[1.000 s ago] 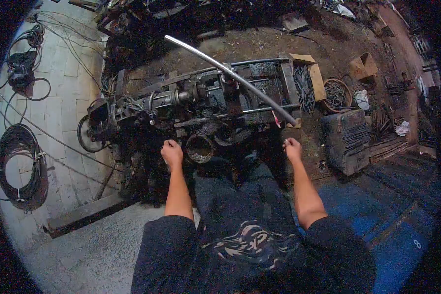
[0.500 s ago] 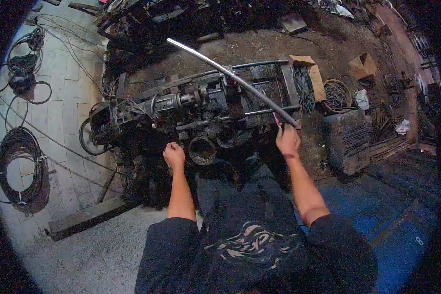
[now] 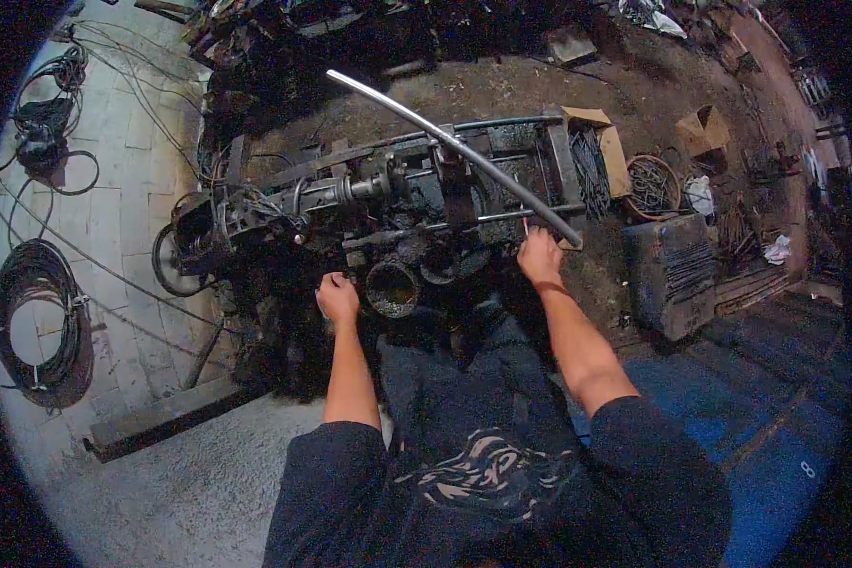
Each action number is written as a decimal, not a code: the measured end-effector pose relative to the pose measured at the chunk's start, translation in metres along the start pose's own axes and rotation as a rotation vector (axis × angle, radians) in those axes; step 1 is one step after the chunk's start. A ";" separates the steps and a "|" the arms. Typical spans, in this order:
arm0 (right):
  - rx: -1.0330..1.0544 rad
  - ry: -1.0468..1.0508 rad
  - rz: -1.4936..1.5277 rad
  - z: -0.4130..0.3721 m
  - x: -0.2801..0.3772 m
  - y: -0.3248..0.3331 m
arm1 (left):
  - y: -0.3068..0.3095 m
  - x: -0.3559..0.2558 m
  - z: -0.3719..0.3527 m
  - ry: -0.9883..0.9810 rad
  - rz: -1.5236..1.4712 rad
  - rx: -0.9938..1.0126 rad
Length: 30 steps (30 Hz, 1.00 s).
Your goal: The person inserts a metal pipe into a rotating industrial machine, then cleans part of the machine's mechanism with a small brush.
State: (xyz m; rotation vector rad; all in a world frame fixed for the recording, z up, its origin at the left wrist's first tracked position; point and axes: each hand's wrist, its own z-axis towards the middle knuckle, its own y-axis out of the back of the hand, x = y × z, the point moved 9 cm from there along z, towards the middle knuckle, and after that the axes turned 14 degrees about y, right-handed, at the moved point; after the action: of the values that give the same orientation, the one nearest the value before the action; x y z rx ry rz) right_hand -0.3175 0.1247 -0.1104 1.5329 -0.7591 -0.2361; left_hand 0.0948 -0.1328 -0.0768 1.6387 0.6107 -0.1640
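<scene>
A dark, greasy machine point(image 3: 360, 189) lies across the middle, with a long metal bar point(image 3: 454, 144) slanting over it from upper left to lower right. My right hand point(image 3: 541, 256) is closed on a thin tool point(image 3: 526, 224), just left of the bar's lower end; the tool's type is too small to tell. Left of a round metal cup point(image 3: 391, 289), my left hand point(image 3: 337, 296) is closed at the machine's near side. Whatever it may hold is hidden.
Coiled cable point(image 3: 40, 322) lies on the left floor. Beyond the machine's right end are a cardboard box of rods point(image 3: 613, 161), a round basket point(image 3: 653, 185) and a dark ridged block point(image 3: 674, 275). A long beam point(image 3: 170, 417) lies at lower left.
My right hand has moved a little left and up with the thin tool, which now stands more upright. My left hand has barely moved.
</scene>
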 end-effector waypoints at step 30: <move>0.083 0.166 0.122 0.045 0.095 0.198 | 0.024 -0.017 -0.019 0.112 0.044 -0.054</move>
State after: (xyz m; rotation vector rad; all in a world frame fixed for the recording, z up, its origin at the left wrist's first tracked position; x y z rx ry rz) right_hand -0.3340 0.0455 0.0988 1.5567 -0.7348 0.0140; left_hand 0.0872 -0.1207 -0.0446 1.6150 0.6579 -0.0236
